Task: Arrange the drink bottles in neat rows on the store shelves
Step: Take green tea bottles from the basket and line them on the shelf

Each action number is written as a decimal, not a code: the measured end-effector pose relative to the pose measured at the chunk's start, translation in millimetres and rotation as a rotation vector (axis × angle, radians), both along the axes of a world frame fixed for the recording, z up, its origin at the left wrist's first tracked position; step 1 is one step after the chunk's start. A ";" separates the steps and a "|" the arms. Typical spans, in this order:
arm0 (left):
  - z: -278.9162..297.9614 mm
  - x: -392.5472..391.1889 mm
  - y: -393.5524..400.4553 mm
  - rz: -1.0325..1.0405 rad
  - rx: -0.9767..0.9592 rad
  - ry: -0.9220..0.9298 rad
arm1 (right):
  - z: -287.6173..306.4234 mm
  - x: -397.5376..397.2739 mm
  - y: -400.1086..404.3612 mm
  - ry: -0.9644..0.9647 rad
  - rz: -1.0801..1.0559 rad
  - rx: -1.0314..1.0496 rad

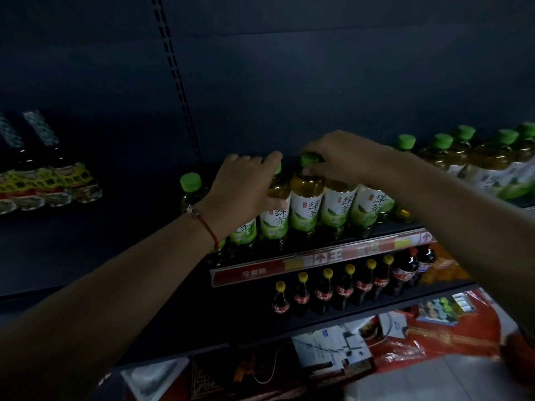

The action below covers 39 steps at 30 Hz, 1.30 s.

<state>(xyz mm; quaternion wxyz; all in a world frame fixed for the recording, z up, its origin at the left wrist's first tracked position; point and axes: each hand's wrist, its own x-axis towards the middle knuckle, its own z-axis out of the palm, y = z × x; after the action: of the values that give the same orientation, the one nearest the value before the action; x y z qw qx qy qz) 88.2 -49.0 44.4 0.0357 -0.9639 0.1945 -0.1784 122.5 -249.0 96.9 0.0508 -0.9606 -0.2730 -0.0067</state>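
A row of green tea bottles (337, 208) with green caps and white-green labels stands along the front of the upper shelf (318, 260). My left hand (246, 189) wraps around the neck and shoulder of one bottle (275, 218) near the row's left end. My right hand (344, 157) pinches the green cap of the neighbouring bottle (307, 206). One more green tea bottle (191, 189) stands alone left of my left hand. More green tea bottles (474, 160) crowd the shelf to the right, behind my right forearm.
Cola bottles with yellow caps (333, 287) line the shelf below, with orange drink bottles (443, 264) at its right end. Dark bottles with yellow labels (46, 180) stand on the left shelf section. Red bags and boxes (405, 334) lie on the floor below.
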 end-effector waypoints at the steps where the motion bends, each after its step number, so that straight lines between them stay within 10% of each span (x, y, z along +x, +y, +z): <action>1: -0.7 0.5 0.1 -0.002 0.002 -0.003 | -0.2 1.0 -1.6 -0.001 0.016 -0.006; 14: 4.0 4.6 -24.7 -0.046 -0.038 -0.054 | 11.1 -10.6 -45.0 -0.089 0.027 0.284; 19: -2.4 13.0 -52.0 -0.049 -0.013 -0.018 | -3.2 -0.5 -65.6 0.002 -0.008 -0.038; 39: 17.2 36.8 -120.2 -0.048 -0.168 0.093 | -7.4 12.9 -117.4 -0.041 -0.119 -0.007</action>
<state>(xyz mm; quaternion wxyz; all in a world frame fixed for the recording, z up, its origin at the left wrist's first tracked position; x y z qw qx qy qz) 125.0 -169.2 61.6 -0.0587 -0.9658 0.2032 -0.1501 135.3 -366.4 89.5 0.0412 -0.9750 -0.2165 -0.0286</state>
